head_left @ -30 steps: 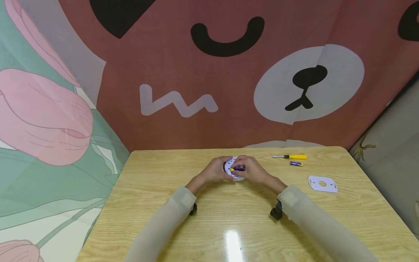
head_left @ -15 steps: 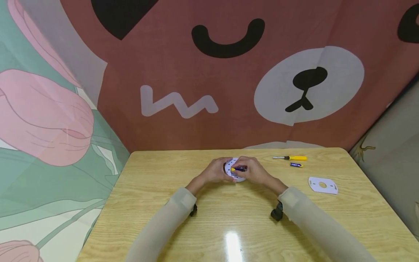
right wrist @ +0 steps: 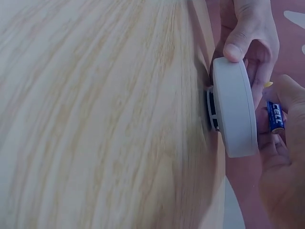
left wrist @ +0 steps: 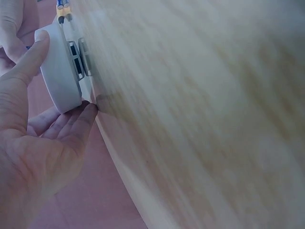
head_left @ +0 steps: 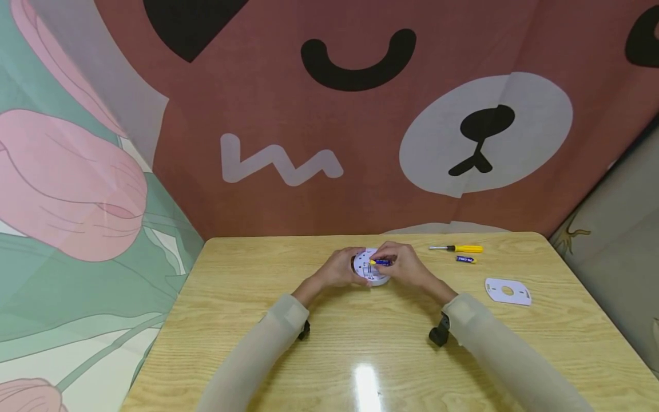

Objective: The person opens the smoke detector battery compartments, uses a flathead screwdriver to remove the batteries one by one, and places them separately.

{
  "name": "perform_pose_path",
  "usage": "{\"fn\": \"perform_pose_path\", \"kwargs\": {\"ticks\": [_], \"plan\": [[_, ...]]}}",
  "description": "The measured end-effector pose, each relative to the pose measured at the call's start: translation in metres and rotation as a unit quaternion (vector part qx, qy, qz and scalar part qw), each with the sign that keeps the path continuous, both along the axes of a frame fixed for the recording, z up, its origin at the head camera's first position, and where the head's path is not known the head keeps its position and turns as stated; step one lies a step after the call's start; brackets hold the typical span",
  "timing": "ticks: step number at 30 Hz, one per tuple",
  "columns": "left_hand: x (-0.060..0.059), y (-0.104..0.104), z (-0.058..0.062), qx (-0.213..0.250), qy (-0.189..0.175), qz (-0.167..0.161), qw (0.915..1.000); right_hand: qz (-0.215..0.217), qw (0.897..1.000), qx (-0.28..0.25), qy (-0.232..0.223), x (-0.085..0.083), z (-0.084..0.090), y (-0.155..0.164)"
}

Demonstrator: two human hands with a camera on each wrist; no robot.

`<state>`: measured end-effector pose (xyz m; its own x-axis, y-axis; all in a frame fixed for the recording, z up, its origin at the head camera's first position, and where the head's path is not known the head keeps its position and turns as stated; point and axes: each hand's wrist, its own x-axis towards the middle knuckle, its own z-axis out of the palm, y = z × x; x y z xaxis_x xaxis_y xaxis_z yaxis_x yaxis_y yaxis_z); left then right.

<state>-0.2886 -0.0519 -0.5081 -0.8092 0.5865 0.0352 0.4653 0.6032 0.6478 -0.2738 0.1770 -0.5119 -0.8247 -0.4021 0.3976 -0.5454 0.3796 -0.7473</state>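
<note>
My left hand (head_left: 337, 267) grips the rim of a round white smoke detector (head_left: 363, 261) near the table's far edge. In the left wrist view its thumb lies on the top rim of the detector (left wrist: 58, 71), with fingers below. Slotted vents show on the detector's underside. My right hand (head_left: 407, 266) pinches a blue AA battery (head_left: 382, 262) with a yellow end over the detector's upturned back. The right wrist view shows the battery (right wrist: 275, 117) between thumb and fingers, apart from the detector's white side (right wrist: 236, 109).
To the right lie a yellow-handled screwdriver (head_left: 467, 249) and a second blue battery (head_left: 465, 260). Nearer to me is a flat white mounting plate (head_left: 491, 290) with a round central hole. A patterned cloth (head_left: 278, 206) hangs behind the wooden table (head_left: 247, 355).
My right hand has shifted a little right with the battery, uncovering more of the detector's back. The left hand and detector have stayed in place.
</note>
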Motion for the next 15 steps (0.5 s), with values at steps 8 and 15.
{"fn": "perform_pose_path", "kwargs": {"ticks": [8, 15], "plan": [[0.0, 0.001, 0.002, -0.004, -0.008, 0.004, 1.0, -0.004, 0.999, -0.023, -0.03, 0.0, 0.002, 0.01], [0.0, 0.001, 0.001, -0.009, -0.002, 0.01, 0.9999, -0.001, 0.999, -0.025, -0.047, 0.0, 0.006, 0.023]]}}
